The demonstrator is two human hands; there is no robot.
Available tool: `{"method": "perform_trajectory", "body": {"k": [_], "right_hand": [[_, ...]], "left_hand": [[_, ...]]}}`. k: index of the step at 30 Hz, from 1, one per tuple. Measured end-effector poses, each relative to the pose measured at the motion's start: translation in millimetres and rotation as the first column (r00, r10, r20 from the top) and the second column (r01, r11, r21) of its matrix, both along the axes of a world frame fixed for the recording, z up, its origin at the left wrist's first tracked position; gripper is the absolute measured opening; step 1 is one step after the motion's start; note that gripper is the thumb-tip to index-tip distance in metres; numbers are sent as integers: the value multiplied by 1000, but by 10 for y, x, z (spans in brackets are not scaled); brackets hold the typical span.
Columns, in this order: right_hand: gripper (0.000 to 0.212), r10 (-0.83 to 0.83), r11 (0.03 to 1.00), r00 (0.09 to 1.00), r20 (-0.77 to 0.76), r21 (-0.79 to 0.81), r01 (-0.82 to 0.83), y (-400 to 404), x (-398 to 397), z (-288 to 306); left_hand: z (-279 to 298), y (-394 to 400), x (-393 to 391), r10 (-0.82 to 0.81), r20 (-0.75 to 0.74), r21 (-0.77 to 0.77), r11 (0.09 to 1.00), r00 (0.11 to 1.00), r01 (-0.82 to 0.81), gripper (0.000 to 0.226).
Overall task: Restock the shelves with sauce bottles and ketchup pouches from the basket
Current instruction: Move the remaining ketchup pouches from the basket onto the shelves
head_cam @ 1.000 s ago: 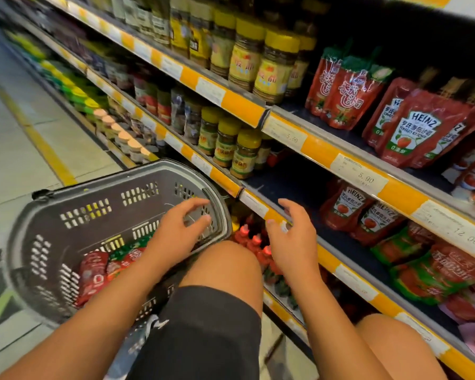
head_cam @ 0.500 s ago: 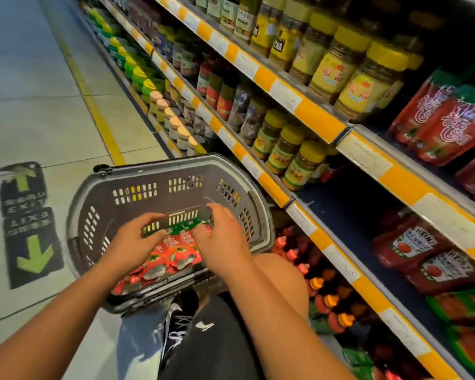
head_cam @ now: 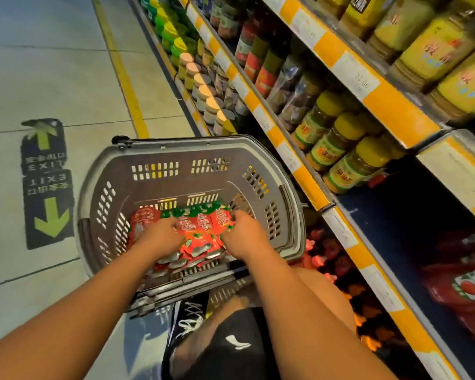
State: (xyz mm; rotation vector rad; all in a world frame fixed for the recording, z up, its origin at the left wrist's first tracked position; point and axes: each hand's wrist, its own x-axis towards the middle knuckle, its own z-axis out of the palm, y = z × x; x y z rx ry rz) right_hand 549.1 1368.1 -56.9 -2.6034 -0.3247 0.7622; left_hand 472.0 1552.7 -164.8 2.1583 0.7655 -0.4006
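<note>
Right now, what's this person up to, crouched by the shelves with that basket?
A person is restocking a shop aisle. Both hands are down inside the grey basket on the floor: the left hand and the right hand are gathering a stack of red ketchup pouches. Nothing is lifted out yet. To the right, the shelves hold yellow-lidded jars, and more red pouches lie on a lower shelf.

Both bare forearms are extended forward and downward, converging slightly. The left hand (head_cam: 163, 233) is turned palm-down, its fingers curled under. The right hand (head_cam: 243, 231) is likewise lowered, its fingers bent downward. A bent knee is seen below.
</note>
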Motion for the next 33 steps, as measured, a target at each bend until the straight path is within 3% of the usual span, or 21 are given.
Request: {"method": "perform_trajectory", "body": {"k": [5, 7, 11, 15, 19, 24, 27, 31, 33], "right_hand": [[41, 51, 997, 997, -52, -49, -53, 202, 115, -282], [52, 62, 996, 994, -88, -64, -67, 291, 142, -382], [51, 103, 990, 985, -135, -82, -115, 407, 205, -565], [58, 113, 984, 978, -175, -114, -134, 441, 283, -722], [60, 87, 979, 964, -252, -159, -130, 462, 325, -844], [43, 63, 972, 954, -293, -197, -125, 468, 402, -996], [43, 55, 973, 949, -311, -194, -121, 492, 437, -1071], [49, 52, 982, 949, -310, -159, -106, 555, 488, -1136], [54, 52, 984, 952, -300, -145, -100, 582, 508, -1148]], "left_hand": [[-170, -116, 201, -69, -137, 42, 996, 988, 75, 20], [-254, -72, 219, -32, -203, 79, 996, 979, 49, 32], [-419, 122, 185, 158, -354, 170, 980, 922, -102, 58], [-558, 225, 187, 307, -378, 194, 949, 873, -249, 70], [-695, 231, 197, 306, -444, 223, 948, 842, -227, 87], [-808, 316, 251, 281, -507, 243, 954, 815, -177, 92], [-843, 345, 286, 276, -531, 252, 954, 801, -161, 100], [-829, 310, 360, 337, -444, 276, 933, 830, -231, 87], [-820, 268, 381, 308, -430, 303, 935, 849, -185, 80]]}}
